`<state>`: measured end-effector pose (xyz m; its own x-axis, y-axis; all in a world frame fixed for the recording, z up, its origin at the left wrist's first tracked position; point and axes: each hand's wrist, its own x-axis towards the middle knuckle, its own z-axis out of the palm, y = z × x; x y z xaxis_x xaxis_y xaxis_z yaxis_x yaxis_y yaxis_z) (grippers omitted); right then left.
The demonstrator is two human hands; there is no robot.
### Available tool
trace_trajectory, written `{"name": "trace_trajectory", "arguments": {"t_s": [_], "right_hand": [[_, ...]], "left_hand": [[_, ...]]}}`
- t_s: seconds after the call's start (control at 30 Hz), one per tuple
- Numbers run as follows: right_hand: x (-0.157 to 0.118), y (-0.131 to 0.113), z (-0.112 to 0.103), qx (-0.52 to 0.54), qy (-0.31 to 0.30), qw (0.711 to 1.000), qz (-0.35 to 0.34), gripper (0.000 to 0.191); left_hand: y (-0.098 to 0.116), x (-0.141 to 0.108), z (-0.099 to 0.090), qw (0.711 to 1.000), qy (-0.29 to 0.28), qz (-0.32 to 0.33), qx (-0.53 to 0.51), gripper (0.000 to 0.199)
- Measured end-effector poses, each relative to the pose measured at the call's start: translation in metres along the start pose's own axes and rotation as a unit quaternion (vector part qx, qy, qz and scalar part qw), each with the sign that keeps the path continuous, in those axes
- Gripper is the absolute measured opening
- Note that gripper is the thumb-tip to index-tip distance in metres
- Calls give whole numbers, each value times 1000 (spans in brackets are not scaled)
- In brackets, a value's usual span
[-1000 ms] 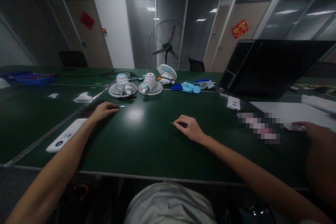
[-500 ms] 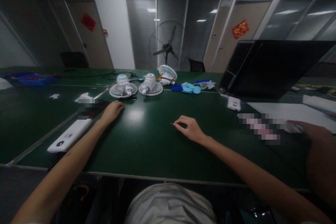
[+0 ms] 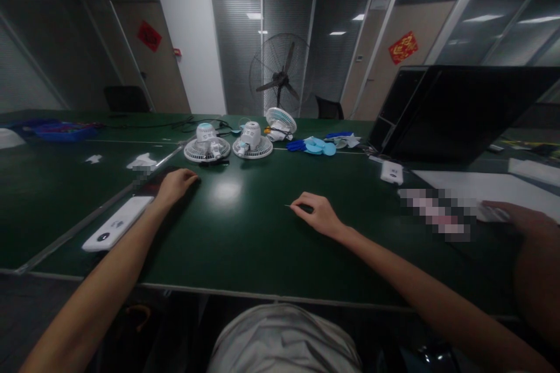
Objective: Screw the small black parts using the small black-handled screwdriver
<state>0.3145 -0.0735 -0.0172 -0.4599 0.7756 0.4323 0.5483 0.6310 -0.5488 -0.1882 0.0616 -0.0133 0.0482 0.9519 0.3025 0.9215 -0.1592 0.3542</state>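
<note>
My right hand is over the middle of the green table, its thumb and forefinger pinched on a thin pale needle-like piece. The piece points left; its exact kind is too small to make out. On the left, my left hand rests low over the table with its fingers curled together. Whatever those fingers may hold is hidden. Beside this hand lies a dark flat object, partly pixelated. A white power bank-like device lies next to my left forearm.
Small white fans, one face down, stand at the back near light blue fan blades. A large black monitor leans at the right. Another person's hand is at the right edge by a white sheet. A blue tray lies far left.
My left hand has drawn a little to the left, away from the fans and closer to the dark flat object. My right hand keeps its pinch in nearly the same place.
</note>
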Motion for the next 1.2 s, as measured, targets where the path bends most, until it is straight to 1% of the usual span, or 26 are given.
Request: {"name": "trace_trajectory", "arguments": {"t_s": [0.2, 0.43, 0.57, 0.73, 0.83, 0.93, 1.1, 1.2], "right_hand": [[0, 0, 0, -4, -2, 1000, -3, 20], [1, -3, -1, -5, 0, 1000, -3, 20], [1, -1, -1, 1, -8, 1000, 3, 21], [0, 0, -1, -1, -4, 1000, 3, 19], [0, -2, -1, 7, -5, 1000, 4, 19], [-1, -1, -1, 8, -6, 1000, 5, 19], [0, 0, -1, -6, -7, 1000, 12, 20], [1, -1, -1, -7, -6, 1000, 7, 19]], "left_hand": [[0, -1, 4, 1000, 10, 0, -25, 42], [6, -2, 0, 999, 1, -9, -48, 36], [9, -3, -2, 998, -18, -8, -53, 34], [11, -3, -4, 997, -41, -7, -65, 36], [16, -5, -8, 996, -59, -14, -72, 36], [24, -8, -12, 994, -70, -4, -79, 35], [33, -10, -11, 996, -80, 18, -47, 32], [36, -9, -6, 997, -69, 40, -7, 27]]}}
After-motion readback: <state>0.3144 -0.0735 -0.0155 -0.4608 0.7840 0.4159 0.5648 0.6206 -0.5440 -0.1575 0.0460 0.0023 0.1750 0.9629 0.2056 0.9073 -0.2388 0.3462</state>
